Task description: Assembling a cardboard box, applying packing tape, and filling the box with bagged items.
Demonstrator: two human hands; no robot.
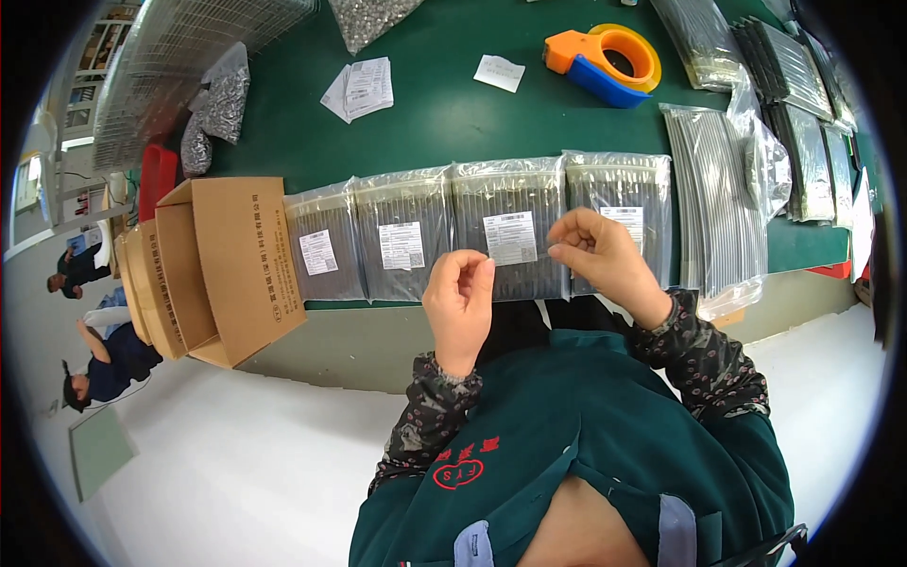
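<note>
Four clear bags in a row at the green table's near edge, both hands raised just in front of them.

The left hand (460, 300) is curled narrow, holding nothing visible, below the third bag (510, 227), whose long axis runs away from the person; the right hand (597, 255), fingertips pinched, overlaps the fourth bag (619, 213) and is nearer.

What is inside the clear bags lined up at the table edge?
Each bag holds thin dark rods packed side by side. White labels and the hands hide some.
</note>
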